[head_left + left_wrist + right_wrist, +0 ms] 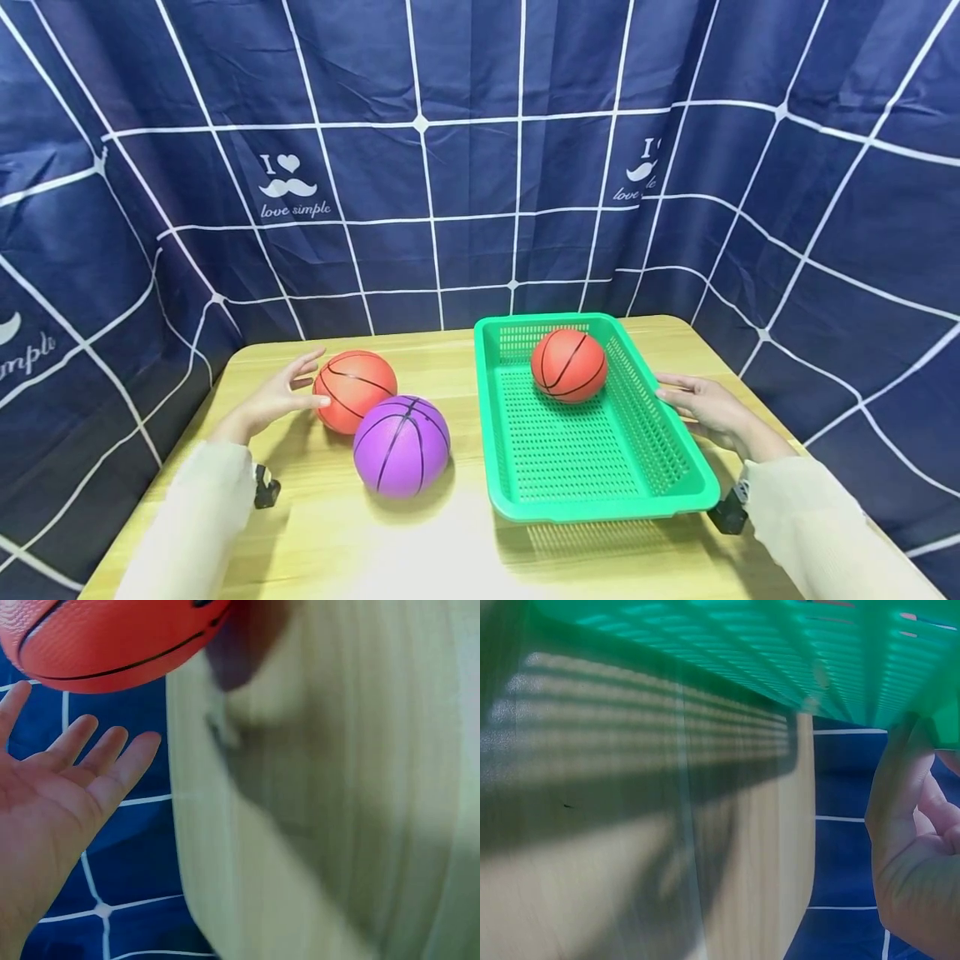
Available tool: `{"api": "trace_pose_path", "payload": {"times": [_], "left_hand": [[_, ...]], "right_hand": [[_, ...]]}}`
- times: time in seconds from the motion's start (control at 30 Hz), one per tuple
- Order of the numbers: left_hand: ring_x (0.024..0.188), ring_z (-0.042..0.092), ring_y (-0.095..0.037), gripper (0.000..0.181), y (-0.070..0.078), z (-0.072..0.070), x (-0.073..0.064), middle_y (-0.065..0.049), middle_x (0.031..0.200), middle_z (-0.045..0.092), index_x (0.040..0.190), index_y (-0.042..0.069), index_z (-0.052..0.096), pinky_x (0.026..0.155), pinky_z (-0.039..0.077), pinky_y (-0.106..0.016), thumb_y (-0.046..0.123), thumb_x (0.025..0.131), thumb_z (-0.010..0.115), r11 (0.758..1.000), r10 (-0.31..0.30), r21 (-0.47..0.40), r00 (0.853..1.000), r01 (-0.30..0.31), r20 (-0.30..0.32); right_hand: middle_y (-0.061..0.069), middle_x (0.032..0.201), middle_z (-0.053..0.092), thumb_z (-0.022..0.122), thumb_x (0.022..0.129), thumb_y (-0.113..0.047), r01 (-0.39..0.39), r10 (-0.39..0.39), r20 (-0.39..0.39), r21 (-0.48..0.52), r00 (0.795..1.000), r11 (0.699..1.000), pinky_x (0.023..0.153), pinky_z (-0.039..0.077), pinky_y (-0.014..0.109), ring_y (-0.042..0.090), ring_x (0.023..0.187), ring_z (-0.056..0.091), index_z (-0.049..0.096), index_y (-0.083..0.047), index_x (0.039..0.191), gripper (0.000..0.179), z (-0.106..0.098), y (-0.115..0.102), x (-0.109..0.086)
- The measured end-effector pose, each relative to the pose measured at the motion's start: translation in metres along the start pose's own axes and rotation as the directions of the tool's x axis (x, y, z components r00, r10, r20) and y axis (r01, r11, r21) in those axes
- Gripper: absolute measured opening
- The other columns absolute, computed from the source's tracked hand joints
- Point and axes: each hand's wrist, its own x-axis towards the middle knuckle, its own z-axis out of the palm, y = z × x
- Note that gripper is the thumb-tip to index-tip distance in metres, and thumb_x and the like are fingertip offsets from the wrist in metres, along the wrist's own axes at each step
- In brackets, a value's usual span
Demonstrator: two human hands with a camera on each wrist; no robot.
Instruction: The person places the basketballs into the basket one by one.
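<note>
L hand [273, 398]: fingers spread, just beside red ball [354, 386] twd bench's [465, 554] far-L corner; purple ball [402, 452] to its R, nearer front edge. R hand [712, 408]: fingers at R rim of green basket [600, 508] nr bench's R edge, can't tell if gripping. 2nd red ball [570, 367] inside, far end.

Left arm [198, 500] and right arm [817, 508] stretched forward, well apart; left hand [277, 398] palm inward, fingers [131, 761] spread, thumb out; right hand [711, 410] palm turned inward, fingers slightly bent in a grip, thumb [906, 769] up
</note>
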Motion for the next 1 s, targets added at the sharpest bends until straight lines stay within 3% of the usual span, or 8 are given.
{"api": "trace_pose_path", "payload": {"times": [0.1, 0.17, 0.33, 0.47, 0.53, 0.7, 0.8, 1.0], "left_hand": [[0.13, 0.026, -0.053, 0.088, -0.009, 0.005, 0.0, -0.033, 0.146, 0.024, 0.151, 0.001, 0.015, 0.101, 0.032, -0.058, 0.008, 0.083, 0.071, 0.998, 0.001, -0.056, 1.0, 0.0, 0.009], [0.128, 0.03, -0.052, 0.088, -0.014, 0.008, 0.0, -0.032, 0.146, 0.024, 0.151, 0.002, 0.015, 0.095, 0.041, -0.052, 0.007, 0.083, 0.071, 0.995, 0.0, -0.097, 1.0, 0.001, 0.013], [0.109, 0.051, -0.038, 0.085, -0.018, 0.014, 0.002, -0.034, 0.143, 0.028, 0.15, 0.005, 0.018, 0.074, 0.054, -0.037, 0.002, 0.083, 0.07, 0.982, -0.025, -0.187, 1.0, 0.026, 0.006], [0.094, 0.059, -0.029, 0.084, -0.016, 0.017, 0.002, -0.036, 0.139, 0.029, 0.15, 0.006, 0.02, 0.071, 0.055, -0.039, 0.001, 0.083, 0.07, 0.975, -0.036, -0.22, 0.999, 0.035, -0.001], [0.095, 0.059, -0.028, 0.083, -0.016, 0.017, 0.002, -0.035, 0.138, 0.031, 0.149, 0.006, 0.021, 0.071, 0.055, -0.041, 0.002, 0.082, 0.071, 0.974, -0.036, -0.223, 0.999, 0.034, -0.008], [0.098, 0.056, -0.027, 0.081, -0.018, 0.017, 0.003, -0.031, 0.133, 0.037, 0.147, 0.008, 0.027, 0.068, 0.055, -0.046, 0.0, 0.08, 0.072, 0.979, -0.02, -0.205, 0.999, 0.012, -0.035], [0.099, 0.055, -0.027, 0.08, -0.019, 0.017, 0.002, -0.029, 0.131, 0.039, 0.145, 0.009, 0.03, 0.066, 0.055, -0.047, -0.001, 0.079, 0.073, 0.981, 0.0, -0.193, 0.999, -0.01, -0.052], [0.106, 0.054, -0.028, 0.081, -0.018, 0.014, 0.001, -0.028, 0.133, 0.042, 0.144, 0.005, 0.031, 0.076, 0.052, -0.031, 0.002, 0.077, 0.076, 0.994, 0.035, -0.1, 0.99, -0.05, -0.137]], "right_hand": [[0.027, 0.148, 0.028, 0.053, 0.098, -0.036, -0.001, 0.001, 0.002, 0.0, 1.0, 1.0, 0.104, 0.029, 0.056, 0.044, 0.135, 0.023, 0.017, 0.002, 0.15, 0.074, 0.001, 0.0, 0.0], [0.027, 0.148, 0.027, 0.054, 0.098, -0.036, 0.0, 0.0, -0.001, 0.005, 1.0, 1.0, 0.104, 0.029, 0.056, 0.044, 0.136, 0.022, 0.018, 0.002, 0.15, 0.074, 0.002, 0.0, 0.0], [0.027, 0.148, 0.028, 0.054, 0.098, -0.034, 0.008, -0.008, 0.004, 0.01, 1.0, 1.0, 0.103, 0.034, 0.052, 0.044, 0.135, 0.023, 0.018, 0.002, 0.15, 0.072, 0.002, -0.001, 0.0], [0.029, 0.151, 0.017, 0.054, 0.098, -0.032, 0.003, -0.004, 0.019, 0.022, 1.0, 1.0, 0.105, 0.025, 0.058, 0.049, 0.136, 0.014, 0.015, 0.003, 0.15, 0.074, 0.001, -0.002, -0.001], [0.03, 0.151, 0.014, 0.054, 0.098, -0.031, 0.003, -0.003, 0.023, 0.024, 1.0, 1.0, 0.105, 0.023, 0.059, 0.049, 0.136, 0.012, 0.014, 0.003, 0.15, 0.074, 0.001, -0.003, -0.001], [0.022, 0.145, 0.037, 0.054, 0.097, -0.035, 0.008, -0.008, -0.007, 0.014, 1.0, 1.0, 0.097, 0.043, 0.042, 0.039, 0.134, 0.03, 0.019, 0.002, 0.15, 0.073, 0.001, -0.002, -0.001], [0.016, 0.141, 0.043, 0.054, 0.097, -0.036, 0.008, -0.008, -0.011, 0.01, 1.0, 1.0, 0.091, 0.047, 0.034, 0.035, 0.132, 0.035, 0.021, 0.001, 0.149, 0.072, 0.0, 0.0, 0.0], [0.02, 0.144, 0.038, 0.055, 0.097, -0.035, 0.006, -0.006, -0.01, 0.007, 1.0, 1.0, 0.094, 0.045, 0.038, 0.04, 0.134, 0.029, 0.021, 0.001, 0.149, 0.072, 0.0, 0.001, 0.0]]}}
